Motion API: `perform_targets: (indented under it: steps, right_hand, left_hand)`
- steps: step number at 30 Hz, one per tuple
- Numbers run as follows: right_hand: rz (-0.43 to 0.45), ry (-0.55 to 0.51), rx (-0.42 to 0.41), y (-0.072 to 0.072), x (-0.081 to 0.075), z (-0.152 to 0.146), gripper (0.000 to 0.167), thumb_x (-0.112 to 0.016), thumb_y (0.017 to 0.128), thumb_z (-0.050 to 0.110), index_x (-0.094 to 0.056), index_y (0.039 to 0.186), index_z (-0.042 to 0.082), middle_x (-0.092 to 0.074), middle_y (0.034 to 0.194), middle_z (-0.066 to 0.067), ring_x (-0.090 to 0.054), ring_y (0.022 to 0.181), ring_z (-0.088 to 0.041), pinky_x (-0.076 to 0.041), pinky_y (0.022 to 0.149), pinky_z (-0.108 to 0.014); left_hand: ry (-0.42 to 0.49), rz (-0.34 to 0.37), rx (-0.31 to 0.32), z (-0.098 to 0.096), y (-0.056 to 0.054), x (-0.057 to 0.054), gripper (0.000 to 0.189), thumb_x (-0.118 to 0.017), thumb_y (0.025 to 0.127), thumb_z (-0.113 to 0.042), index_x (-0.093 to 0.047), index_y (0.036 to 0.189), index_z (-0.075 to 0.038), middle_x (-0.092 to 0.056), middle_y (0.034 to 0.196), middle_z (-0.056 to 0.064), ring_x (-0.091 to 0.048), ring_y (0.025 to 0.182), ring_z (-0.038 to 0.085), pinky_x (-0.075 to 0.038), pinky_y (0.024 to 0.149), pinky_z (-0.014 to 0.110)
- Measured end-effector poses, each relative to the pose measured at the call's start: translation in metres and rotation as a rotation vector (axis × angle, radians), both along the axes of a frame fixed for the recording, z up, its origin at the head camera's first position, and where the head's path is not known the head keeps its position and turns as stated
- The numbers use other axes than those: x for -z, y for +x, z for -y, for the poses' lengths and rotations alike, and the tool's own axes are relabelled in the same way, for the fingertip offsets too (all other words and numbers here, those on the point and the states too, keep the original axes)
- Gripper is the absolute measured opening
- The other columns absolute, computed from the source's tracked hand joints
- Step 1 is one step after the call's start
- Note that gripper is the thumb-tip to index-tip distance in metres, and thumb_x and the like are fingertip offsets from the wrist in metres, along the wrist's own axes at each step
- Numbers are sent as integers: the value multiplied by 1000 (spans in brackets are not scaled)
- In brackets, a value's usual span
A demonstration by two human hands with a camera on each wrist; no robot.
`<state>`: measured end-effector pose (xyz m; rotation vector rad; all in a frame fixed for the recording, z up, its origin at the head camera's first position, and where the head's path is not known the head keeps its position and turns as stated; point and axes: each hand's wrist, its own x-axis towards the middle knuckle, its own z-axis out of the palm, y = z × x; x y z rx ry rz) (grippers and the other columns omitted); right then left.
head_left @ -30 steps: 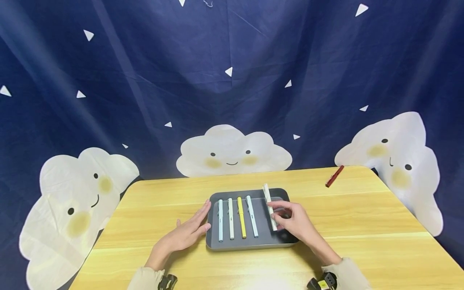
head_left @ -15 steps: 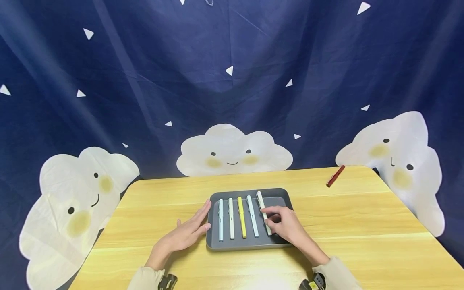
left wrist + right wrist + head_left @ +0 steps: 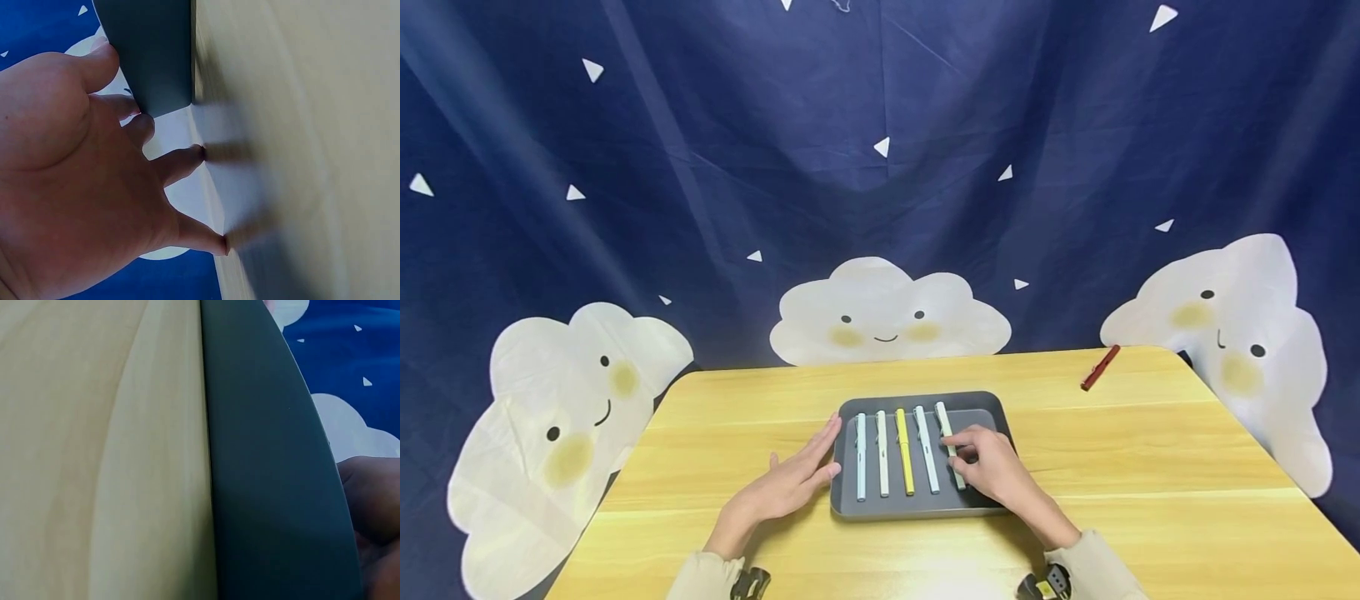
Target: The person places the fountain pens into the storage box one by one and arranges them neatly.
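A dark grey tray (image 3: 895,510) lies on the table, with several capped pens in a row inside it. My right hand (image 3: 992,468) reaches over the tray's right side, thumb and fingers pinching a white pen (image 3: 942,415) at the right end of the row. To its left lie a light blue pen (image 3: 927,450), a yellow pen (image 3: 905,454) and more pale pens. My left hand (image 3: 786,486) rests against the tray's left edge, fingers straight. The left wrist view shows those fingers spread, two tips on the table. Only part of the right hand (image 3: 375,500) shows in the right wrist view, behind the tray wall.
A dark red pen (image 3: 1101,367) lies near the far right edge of the wooden table (image 3: 1150,467). Behind the table hangs a dark blue cloth (image 3: 820,183) printed with white clouds.
My right hand has moved left with the white pen and brought it down into the tray, beside the light blue pen. My left hand has stayed at the tray's edge.
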<state>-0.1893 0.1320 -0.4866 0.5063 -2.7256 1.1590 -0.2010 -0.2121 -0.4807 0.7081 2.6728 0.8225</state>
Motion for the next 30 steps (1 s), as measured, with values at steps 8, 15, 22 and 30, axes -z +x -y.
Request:
perform_targets:
  steps: [8, 15, 22, 30]
  right_hand:
    - [-21, 55, -25, -1, 0, 1, 28, -76, 86, -6, -79, 112, 2, -67, 102, -9, -58, 78, -13, -49, 70, -28]
    - [-13, 74, -2, 0, 0, 4, 27, -78, 85, -4, -80, 111, 3, -65, 104, -8, -60, 79, -13, -51, 72, -30]
    - [7, 29, 16, 1, 0, 4, 25, -80, 86, -1, -80, 109, 6, -66, 105, -7, -62, 79, -9, -54, 74, -33]
    - [10, -9, 18, 0, -1, -4, 24, -80, 85, -1, -79, 108, 6, -68, 107, -8, -70, 83, -16, -57, 76, -34]
  left_hand:
    - [-2, -7, -4, 0, 0, -1, 69, -44, 111, -37, -7, 167, -19, -3, 171, 1, -23, 151, 42, 1, 95, 91]
    - [-1, -6, -2, 1, 0, 0, 69, -44, 111, -37, -7, 167, -19, -4, 171, 3, -23, 151, 42, 2, 95, 91]
    - [2, -2, -4, 1, 1, -1, 69, -44, 111, -37, -6, 166, -19, -4, 171, 3, -23, 151, 42, 2, 96, 91]
    - [-4, -2, -1, 0, 1, 1, 69, -43, 111, -38, -7, 167, -20, -3, 171, 0, -23, 151, 41, 2, 96, 91]
